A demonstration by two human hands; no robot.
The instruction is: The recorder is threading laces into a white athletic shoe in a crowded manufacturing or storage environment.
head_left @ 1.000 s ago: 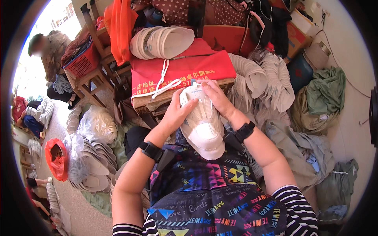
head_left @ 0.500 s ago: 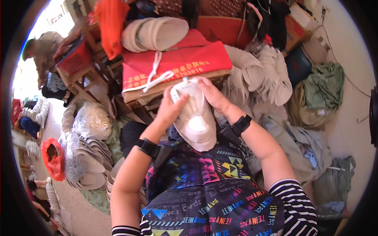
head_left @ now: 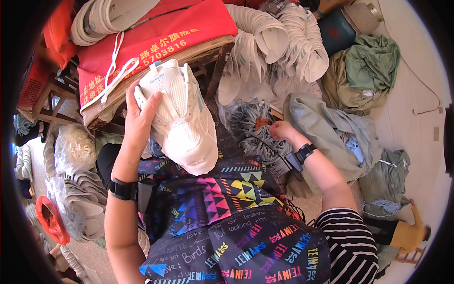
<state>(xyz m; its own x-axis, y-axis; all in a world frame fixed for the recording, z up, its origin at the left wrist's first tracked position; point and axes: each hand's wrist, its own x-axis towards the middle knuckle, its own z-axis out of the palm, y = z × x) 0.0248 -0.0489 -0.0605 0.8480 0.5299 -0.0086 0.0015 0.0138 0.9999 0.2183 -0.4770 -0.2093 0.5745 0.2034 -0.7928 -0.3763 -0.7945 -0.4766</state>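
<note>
My left hand grips a white shoe upper by its collar and tongue, thumb on the front. The upper has mesh panels, grey-blue trim and a rounded toe that points down toward my lap. No lace is seen threaded in it. To the right, my right hand is closed, fingers bent together at the edge of a big bundle of grey-blue shoelaces with an orange tie. What its fingertips pinch, if anything, is hidden.
A wooden bench covered with a red cloth carries a loose white lace and stacked uppers. More stacked uppers hang at its right. Grey-green sacks lie at right. Another person is at far right.
Both hands were on the upper before. My right hand has let go and moved right to the shoelace bundle. The left hand keeps the upper, now further left, and the view has shifted right.
</note>
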